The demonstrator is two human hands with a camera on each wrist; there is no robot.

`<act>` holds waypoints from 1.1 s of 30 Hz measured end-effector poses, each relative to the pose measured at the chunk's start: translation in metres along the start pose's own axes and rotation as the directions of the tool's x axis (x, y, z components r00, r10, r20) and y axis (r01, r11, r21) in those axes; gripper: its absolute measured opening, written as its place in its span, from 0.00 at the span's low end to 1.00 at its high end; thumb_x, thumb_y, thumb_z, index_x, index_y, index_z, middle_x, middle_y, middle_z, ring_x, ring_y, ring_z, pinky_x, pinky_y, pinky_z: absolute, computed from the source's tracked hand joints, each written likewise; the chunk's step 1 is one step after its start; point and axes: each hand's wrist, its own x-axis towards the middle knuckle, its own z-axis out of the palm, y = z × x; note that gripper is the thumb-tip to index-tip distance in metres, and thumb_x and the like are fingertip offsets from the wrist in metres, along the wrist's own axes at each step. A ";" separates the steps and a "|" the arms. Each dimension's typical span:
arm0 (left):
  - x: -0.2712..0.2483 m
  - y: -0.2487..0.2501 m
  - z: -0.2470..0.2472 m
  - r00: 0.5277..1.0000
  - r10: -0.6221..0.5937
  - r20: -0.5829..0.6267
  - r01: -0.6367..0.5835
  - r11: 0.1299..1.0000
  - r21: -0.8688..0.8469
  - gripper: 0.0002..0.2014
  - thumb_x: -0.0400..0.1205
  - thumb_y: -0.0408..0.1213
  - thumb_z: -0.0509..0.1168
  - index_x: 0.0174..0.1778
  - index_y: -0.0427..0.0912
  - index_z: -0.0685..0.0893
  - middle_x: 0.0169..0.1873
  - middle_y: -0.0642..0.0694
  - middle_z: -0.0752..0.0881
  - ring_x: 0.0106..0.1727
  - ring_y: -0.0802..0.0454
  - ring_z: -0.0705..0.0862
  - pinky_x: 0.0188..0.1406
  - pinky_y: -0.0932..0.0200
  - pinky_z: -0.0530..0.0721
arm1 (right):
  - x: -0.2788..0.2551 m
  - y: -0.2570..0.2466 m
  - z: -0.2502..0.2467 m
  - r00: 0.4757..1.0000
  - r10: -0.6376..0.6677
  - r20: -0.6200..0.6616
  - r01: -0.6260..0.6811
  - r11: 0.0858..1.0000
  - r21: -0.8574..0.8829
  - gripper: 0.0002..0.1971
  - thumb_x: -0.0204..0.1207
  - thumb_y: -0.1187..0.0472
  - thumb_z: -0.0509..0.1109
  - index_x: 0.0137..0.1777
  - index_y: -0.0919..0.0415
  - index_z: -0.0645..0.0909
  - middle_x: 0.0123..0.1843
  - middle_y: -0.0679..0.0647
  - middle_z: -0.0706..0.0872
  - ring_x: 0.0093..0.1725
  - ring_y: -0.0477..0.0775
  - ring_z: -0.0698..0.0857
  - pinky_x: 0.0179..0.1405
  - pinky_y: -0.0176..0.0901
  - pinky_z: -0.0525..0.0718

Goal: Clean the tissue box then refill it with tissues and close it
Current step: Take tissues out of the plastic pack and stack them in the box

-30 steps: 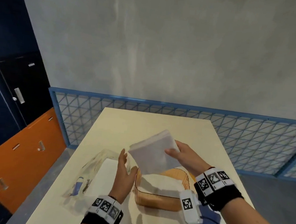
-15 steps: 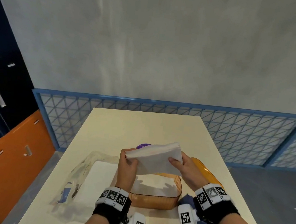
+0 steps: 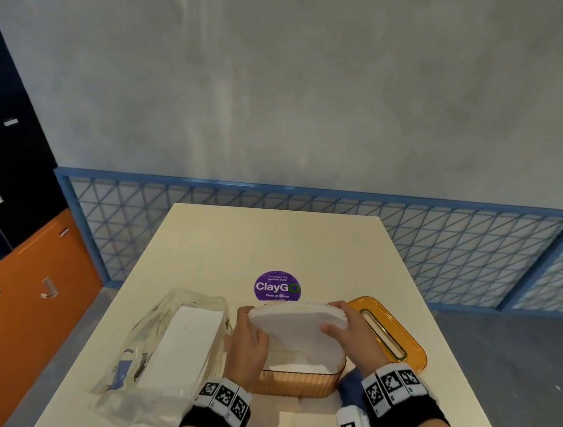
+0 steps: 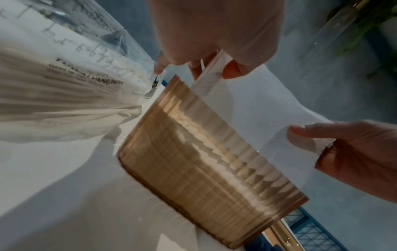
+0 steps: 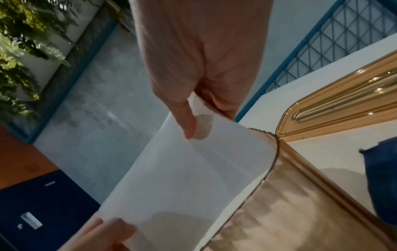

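An amber ribbed tissue box [image 3: 294,383] [image 4: 206,163] [image 5: 300,212] stands open on the cream table [image 3: 270,243], with white tissues on its floor. A white tissue stack [image 3: 296,328] [image 4: 253,108] [image 5: 182,178] sags over the box's mouth, its lower side dipping inside. My left hand [image 3: 247,337] [image 4: 206,66] pinches the stack's left end. My right hand [image 3: 345,326] [image 5: 197,117] pinches the right end, thumb on top. The amber lid [image 3: 389,334] [image 5: 343,105] with a slot lies to the right of the box.
A clear plastic tissue pack [image 3: 170,350] [image 4: 64,81], holding more white tissues, lies left of the box. A blue cloth [image 3: 349,388] [image 5: 382,183] sits at the box's right front. A purple round sticker [image 3: 277,287] is behind the box. A blue mesh fence [image 3: 441,256] borders the table.
The stack was held up by my right hand alone; my left hand then took its other end. Both hands have lowered it from above the box onto the box's mouth.
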 end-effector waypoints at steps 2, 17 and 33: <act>0.000 -0.006 0.001 1.000 -0.009 0.006 0.009 0.999 0.038 0.15 0.70 0.39 0.54 0.54 0.53 0.66 0.42 0.53 0.80 0.50 0.42 0.82 0.62 0.36 0.77 | -0.002 0.003 0.002 0.998 0.053 0.033 -0.050 0.996 -0.074 0.14 0.74 0.69 0.70 0.57 0.56 0.76 0.51 0.54 0.83 0.51 0.52 0.81 0.45 0.37 0.80; 0.024 0.007 0.006 0.992 -0.119 0.037 0.042 0.596 0.802 0.25 0.82 0.32 0.57 0.75 0.47 0.60 0.58 0.48 0.85 0.65 0.47 0.76 0.67 0.47 0.65 | 0.019 0.003 0.028 0.970 0.231 -0.079 -0.237 0.813 -0.532 0.24 0.77 0.70 0.66 0.72 0.65 0.65 0.61 0.63 0.82 0.58 0.60 0.83 0.46 0.44 0.80; 0.046 0.005 0.013 0.702 -0.360 0.615 -0.432 0.471 0.769 0.31 0.84 0.35 0.61 0.82 0.52 0.58 0.78 0.37 0.66 0.79 0.39 0.66 0.77 0.48 0.69 | 0.018 0.005 0.042 0.911 0.321 0.257 0.031 0.569 -0.821 0.23 0.85 0.49 0.53 0.78 0.53 0.67 0.79 0.58 0.68 0.78 0.59 0.69 0.77 0.48 0.68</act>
